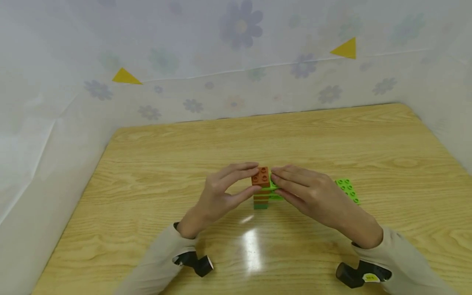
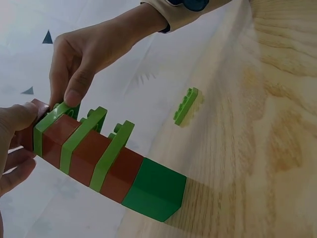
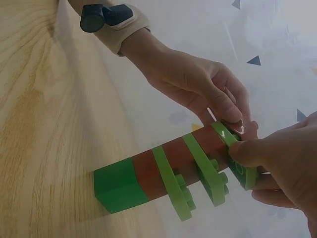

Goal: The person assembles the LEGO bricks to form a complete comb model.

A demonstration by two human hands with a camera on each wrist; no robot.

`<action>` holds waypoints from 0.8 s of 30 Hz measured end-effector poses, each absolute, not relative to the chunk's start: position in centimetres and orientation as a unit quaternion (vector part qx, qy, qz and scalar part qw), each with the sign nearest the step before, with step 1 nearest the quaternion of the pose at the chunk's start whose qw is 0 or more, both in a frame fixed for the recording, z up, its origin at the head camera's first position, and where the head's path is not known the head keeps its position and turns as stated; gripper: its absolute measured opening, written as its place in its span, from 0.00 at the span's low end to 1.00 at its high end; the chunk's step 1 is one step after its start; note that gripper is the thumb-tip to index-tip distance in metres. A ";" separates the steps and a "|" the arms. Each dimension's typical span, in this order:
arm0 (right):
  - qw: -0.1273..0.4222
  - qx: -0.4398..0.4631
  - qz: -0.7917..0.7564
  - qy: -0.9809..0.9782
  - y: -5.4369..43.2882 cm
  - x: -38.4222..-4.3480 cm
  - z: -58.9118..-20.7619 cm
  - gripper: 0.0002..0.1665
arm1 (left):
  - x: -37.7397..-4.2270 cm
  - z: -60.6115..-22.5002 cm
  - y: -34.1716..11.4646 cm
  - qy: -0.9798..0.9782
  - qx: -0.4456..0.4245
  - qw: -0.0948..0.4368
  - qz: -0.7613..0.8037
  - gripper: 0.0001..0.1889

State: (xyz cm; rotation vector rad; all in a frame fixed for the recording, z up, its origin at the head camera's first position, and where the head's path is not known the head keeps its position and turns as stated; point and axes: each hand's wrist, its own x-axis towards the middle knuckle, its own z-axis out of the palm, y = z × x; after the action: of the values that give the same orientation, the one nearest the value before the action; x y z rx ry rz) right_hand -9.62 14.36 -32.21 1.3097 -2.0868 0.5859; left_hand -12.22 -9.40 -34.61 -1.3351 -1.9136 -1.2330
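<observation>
A tower of building blocks stands on the table, with a dark green block (image 2: pixel 154 188) at its foot. Above it, brown blocks (image 3: pixel 179 156) alternate with bright green plates (image 3: pixel 171 183) that jut out to the right. My left hand (image 1: pixel 221 186) pinches the topmost brown block (image 1: pixel 260 177) between thumb and fingers. Beside it, my right hand (image 1: pixel 313 194) pinches the jutting end of the uppermost green plate (image 2: pixel 49 119), its thumb on one face and fingers beneath. Part of that plate is hidden by the right fingers.
A loose bright green plate (image 1: pixel 348 191) lies on the wooden table (image 1: pixel 177 151), just beyond the right wrist. Behind the table hangs a white flowered sheet (image 1: pixel 206 92) with yellow triangles on it. Dark wrist cameras (image 1: pixel 203 266) sit under both sleeves.
</observation>
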 end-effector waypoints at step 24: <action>0.257 0.493 0.220 -0.802 14.3 -9.5 -32.2 0.26 | -12.4 -34.7 -9.6 -0.672 -0.561 0.327 -0.354 0.18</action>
State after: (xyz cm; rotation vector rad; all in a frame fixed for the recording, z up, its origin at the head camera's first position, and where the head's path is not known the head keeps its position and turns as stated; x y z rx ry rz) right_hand -9.50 14.29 -32.21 1.3368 -2.1761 0.5961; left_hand -12.37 -9.59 -34.72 -1.4703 -1.7611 -0.9272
